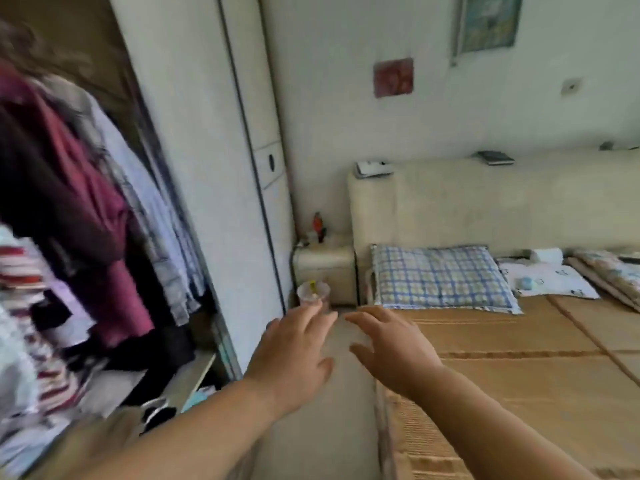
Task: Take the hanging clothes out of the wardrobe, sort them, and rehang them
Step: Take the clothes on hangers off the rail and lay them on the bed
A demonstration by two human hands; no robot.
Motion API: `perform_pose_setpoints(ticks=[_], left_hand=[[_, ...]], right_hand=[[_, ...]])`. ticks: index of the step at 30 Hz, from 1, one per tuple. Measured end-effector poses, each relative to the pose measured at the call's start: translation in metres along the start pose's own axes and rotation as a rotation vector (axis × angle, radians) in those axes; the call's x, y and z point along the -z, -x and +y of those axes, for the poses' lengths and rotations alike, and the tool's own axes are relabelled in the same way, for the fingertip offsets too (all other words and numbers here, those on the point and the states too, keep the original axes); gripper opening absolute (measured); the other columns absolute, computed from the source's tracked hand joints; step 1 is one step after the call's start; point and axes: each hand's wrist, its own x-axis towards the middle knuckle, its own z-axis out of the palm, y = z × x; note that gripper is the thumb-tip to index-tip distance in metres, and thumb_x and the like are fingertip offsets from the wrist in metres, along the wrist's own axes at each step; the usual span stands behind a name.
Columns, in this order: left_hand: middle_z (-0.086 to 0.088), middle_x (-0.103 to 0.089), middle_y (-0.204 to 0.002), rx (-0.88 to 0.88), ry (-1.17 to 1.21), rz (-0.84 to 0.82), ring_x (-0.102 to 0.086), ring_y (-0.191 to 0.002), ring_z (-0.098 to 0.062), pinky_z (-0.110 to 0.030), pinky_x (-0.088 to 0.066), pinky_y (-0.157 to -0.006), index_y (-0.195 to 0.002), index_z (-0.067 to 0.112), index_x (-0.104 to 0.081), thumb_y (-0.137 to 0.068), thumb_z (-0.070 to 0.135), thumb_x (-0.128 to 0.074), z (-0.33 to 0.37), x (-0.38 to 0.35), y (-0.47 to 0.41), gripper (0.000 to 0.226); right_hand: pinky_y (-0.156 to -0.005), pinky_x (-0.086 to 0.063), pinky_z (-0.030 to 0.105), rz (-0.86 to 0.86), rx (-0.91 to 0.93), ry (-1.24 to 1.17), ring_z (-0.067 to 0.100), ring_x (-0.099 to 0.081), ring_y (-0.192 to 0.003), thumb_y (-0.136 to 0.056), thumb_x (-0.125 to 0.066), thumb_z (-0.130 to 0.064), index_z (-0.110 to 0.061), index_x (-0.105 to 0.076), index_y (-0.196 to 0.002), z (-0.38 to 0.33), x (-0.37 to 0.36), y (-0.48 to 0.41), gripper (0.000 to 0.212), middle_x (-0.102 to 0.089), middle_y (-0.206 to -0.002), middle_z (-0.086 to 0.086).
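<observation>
— Maroon, pale checked and red-striped clothes (86,188) are hanging packed together in the wardrobe (86,36), filling the left edge of the view.

— Is the opening giving any room?

— Its white sliding door (194,150) is sitting over to the right, so the hanging side is showing open. The door's dark-trimmed edge is running down just beside the outermost pale shirt. Blur is smearing the garments, so I cannot tell the hangers or a rail.

— And the hands?

— Both are reaching forward and gripping nothing. The left hand (294,358) is hovering with its fingers spread and relaxed, near the door's lower edge. The right hand (394,355) is hovering just beside it with its fingers fanned out, above the near edge of the bed (389,445). The two are not touching.

— What is lying between wardrobe and bed?

— A narrow strip of floor (332,427) is running away from the person, with the wardrobe bordering it on the left and the bed's side on the right. A cream nightstand (325,268) is closing off the far end, and a clear plastic cup (313,292) is sitting low in front of it, just past the left fingertips in this view.

— Is the bed offering space?

— A woven mat (540,344) is covering most of it. A blue checked pillow (440,278) is lying against the padded headboard (450,202), and folded bedding (606,271) is crowding the far right corner.
</observation>
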Motion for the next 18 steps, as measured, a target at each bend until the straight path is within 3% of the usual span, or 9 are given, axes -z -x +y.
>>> perform_pose_setpoints(ticks=[2, 4, 7, 11, 15, 18], left_hand=[[-0.004, -0.038, -0.148, 0.108, -0.072, 0.050, -0.039, -0.135, -0.025, -0.048, -0.039, -0.103, -0.140, 0.025, -0.042, -0.077, 0.043, -0.055, -0.044, 0.035, 0.023, 0.067], [0.000, -0.026, -0.154, 0.193, -0.144, 0.039, -0.026, -0.142, -0.022, -0.046, -0.029, -0.111, -0.145, 0.028, -0.032, -0.081, 0.046, -0.051, -0.080, 0.055, 0.046, 0.069], [-0.001, -0.034, -0.150, 0.267, -0.216, 0.120, -0.031, -0.139, -0.021, -0.046, -0.035, -0.107, -0.143, 0.027, -0.036, -0.078, 0.049, -0.052, -0.127, 0.091, 0.080, 0.070], [0.004, -0.017, -0.156, 0.356, -0.288, 0.169, -0.015, -0.144, -0.019, -0.043, -0.024, -0.114, -0.147, 0.031, -0.023, -0.085, 0.050, -0.049, -0.171, 0.131, 0.113, 0.070], [-0.002, -0.038, -0.148, 0.435, -0.390, 0.212, -0.039, -0.134, -0.026, -0.045, -0.040, -0.103, -0.139, 0.030, -0.036, -0.076, 0.053, -0.052, -0.202, 0.174, 0.140, 0.069], [-0.003, -0.045, -0.142, 0.489, -0.459, 0.321, -0.046, -0.128, -0.028, -0.046, -0.045, -0.099, -0.135, 0.030, -0.042, -0.070, 0.054, -0.048, -0.220, 0.211, 0.154, 0.069]], right_hand=[[-0.108, -0.031, 0.033, 0.008, 0.120, -0.001, 0.013, -0.036, -0.133, -0.091, -0.051, -0.040, -0.039, -0.037, -0.140, -0.051, -0.005, -0.035, 0.051, -0.035, -0.146, -0.014], [-0.108, -0.029, 0.034, 0.023, 0.225, -0.007, 0.013, -0.034, -0.135, -0.091, -0.050, -0.042, -0.039, -0.034, -0.141, -0.097, -0.009, -0.060, 0.053, -0.034, -0.148, -0.013], [-0.109, -0.026, 0.032, 0.037, 0.351, -0.033, 0.012, -0.034, -0.135, -0.093, -0.048, -0.043, -0.039, -0.031, -0.143, -0.163, -0.014, -0.090, 0.053, -0.031, -0.149, -0.013], [-0.110, -0.028, 0.031, 0.095, 0.503, -0.086, 0.012, -0.038, -0.132, -0.091, -0.050, -0.042, -0.039, -0.034, -0.142, -0.238, -0.017, -0.117, 0.053, -0.036, -0.146, -0.012], [-0.109, -0.029, 0.034, 0.177, 0.629, -0.128, 0.008, -0.038, -0.131, -0.090, -0.051, -0.041, -0.040, -0.035, -0.141, -0.304, -0.015, -0.138, 0.053, -0.038, -0.143, -0.016], [-0.107, -0.032, 0.037, 0.237, 0.712, -0.186, 0.009, -0.041, -0.128, -0.089, -0.052, -0.043, -0.039, -0.037, -0.140, -0.348, -0.004, -0.155, 0.053, -0.040, -0.141, -0.016]])
